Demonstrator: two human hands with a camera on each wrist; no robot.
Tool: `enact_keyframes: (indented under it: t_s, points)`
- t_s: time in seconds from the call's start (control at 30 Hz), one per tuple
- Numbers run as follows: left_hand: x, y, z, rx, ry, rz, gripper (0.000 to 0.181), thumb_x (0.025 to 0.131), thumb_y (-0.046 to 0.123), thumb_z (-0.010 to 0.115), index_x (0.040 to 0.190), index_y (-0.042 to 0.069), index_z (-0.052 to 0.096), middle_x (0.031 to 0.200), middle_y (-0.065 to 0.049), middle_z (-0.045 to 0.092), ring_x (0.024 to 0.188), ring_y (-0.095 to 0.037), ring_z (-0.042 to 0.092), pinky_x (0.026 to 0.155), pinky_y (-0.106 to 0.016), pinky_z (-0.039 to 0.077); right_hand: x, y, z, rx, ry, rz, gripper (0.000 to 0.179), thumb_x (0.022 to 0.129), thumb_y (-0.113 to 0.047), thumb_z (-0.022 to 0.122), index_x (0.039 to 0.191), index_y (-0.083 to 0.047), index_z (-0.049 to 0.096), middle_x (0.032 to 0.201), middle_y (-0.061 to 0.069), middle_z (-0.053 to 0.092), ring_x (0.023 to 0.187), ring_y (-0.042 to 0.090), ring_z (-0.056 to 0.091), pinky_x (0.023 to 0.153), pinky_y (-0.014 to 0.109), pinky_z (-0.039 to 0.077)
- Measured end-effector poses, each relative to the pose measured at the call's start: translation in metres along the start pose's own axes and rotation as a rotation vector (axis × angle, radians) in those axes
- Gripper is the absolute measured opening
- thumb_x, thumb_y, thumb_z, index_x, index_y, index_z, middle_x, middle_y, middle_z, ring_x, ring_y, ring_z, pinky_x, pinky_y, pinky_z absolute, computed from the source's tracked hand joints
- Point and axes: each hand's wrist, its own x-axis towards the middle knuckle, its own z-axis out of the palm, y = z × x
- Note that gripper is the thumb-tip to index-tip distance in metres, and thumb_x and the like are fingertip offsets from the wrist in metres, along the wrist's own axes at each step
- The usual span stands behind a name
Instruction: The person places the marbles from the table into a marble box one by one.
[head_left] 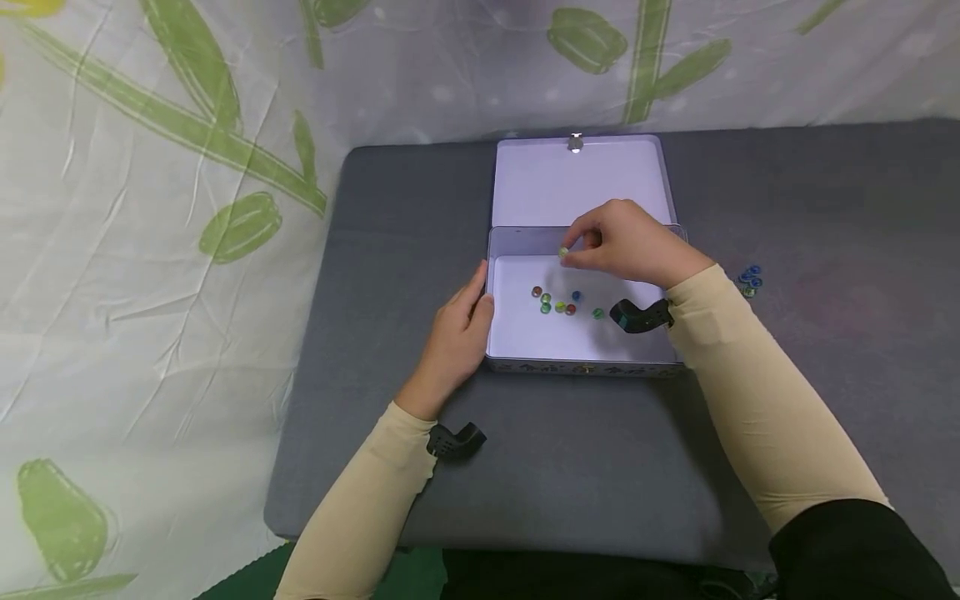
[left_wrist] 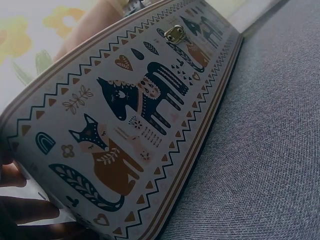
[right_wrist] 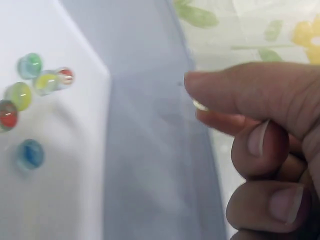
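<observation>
At far left, a white sheet printed with green leaves (head_left: 150, 250) hangs beside the gray-covered table (head_left: 405, 208) where you work. Your left hand (head_left: 456, 333), beyond a beige sleeve (head_left: 360, 508) and a black wrist camera (head_left: 456, 442), grasps nothing; its fingers lie extended against the left side of a shallow box (head_left: 517, 337). The box's front wall (left_wrist: 127, 115), seen from your left wrist, carries a fox and a horse in navy and rust. Behind it, the white lid (head_left: 577, 179) stands open, its metal clasp (head_left: 575, 142) at the far edge.

Inside, seven loose glass marbles run across the white floor: a brownish-red marble (head_left: 536, 292) leftmost, then two green, a yellow-green, a red and a blue, with a green marble (head_left: 597, 313) rightmost. Over the box, your right hand (head_left: 626, 242) pinches a pale yellow-green marble (head_left: 564, 252) between thumb and index finger, clear of the floor. Farther right, a cluster of blue and green pieces (head_left: 750, 279) rests on the table, outside the box.
</observation>
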Motion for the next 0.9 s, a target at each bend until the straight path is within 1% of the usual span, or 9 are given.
enact_keyframes:
  t_s: [0.2, 0.37, 0.5, 0.7, 0.9]
  points:
    - [-0.002, 0.002, -0.002, -0.006, -0.003, 0.002, 0.055, 0.112, 0.023, 0.042, 0.164, 0.008, 0.035, 0.167, -0.011, 0.039, 0.154, -0.020, 0.035, 0.125, -0.041, 0.032, 0.006, 0.005, 0.013, 0.010, -0.115, -0.020, 0.011, 0.090, -0.012, 0.082, 0.099, -0.007, 0.081, 0.067, 0.003, 0.057, 0.063, 0.016, 0.047, 0.058, 0.029, 0.039]
    - [-0.001, 0.002, -0.003, -0.008, 0.006, 0.006, 0.054, 0.112, 0.023, 0.042, 0.163, 0.007, 0.036, 0.167, -0.011, 0.039, 0.154, -0.020, 0.035, 0.125, -0.041, 0.031, 0.011, 0.008, 0.021, 0.009, -0.182, -0.038, 0.009, 0.089, -0.010, 0.081, 0.098, -0.008, 0.081, 0.067, 0.002, 0.056, 0.063, 0.015, 0.047, 0.057, 0.029, 0.038]
    - [-0.001, 0.001, -0.004, -0.003, 0.006, 0.001, 0.054, 0.112, 0.024, 0.042, 0.163, 0.008, 0.036, 0.167, -0.011, 0.039, 0.154, -0.019, 0.035, 0.126, -0.041, 0.031, 0.014, 0.010, 0.027, -0.005, -0.215, -0.043, 0.008, 0.089, -0.009, 0.080, 0.097, -0.009, 0.082, 0.065, 0.001, 0.056, 0.063, 0.014, 0.048, 0.057, 0.030, 0.038]
    - [-0.002, 0.000, -0.003, 0.005, 0.003, -0.009, 0.055, 0.111, 0.025, 0.041, 0.164, 0.008, 0.035, 0.167, -0.010, 0.038, 0.154, -0.019, 0.034, 0.126, -0.040, 0.031, 0.016, 0.011, 0.033, -0.005, -0.261, -0.051, 0.008, 0.088, -0.007, 0.081, 0.096, -0.008, 0.081, 0.064, 0.000, 0.062, 0.061, 0.013, 0.049, 0.057, 0.028, 0.039]
    - [-0.001, 0.000, -0.002, 0.006, 0.001, -0.003, 0.056, 0.111, 0.025, 0.042, 0.164, 0.007, 0.036, 0.166, -0.012, 0.040, 0.154, -0.020, 0.036, 0.125, -0.041, 0.033, 0.014, 0.011, 0.035, -0.022, -0.273, -0.050, 0.010, 0.087, -0.007, 0.082, 0.097, -0.008, 0.082, 0.063, 0.000, 0.064, 0.060, 0.012, 0.051, 0.055, 0.026, 0.040]
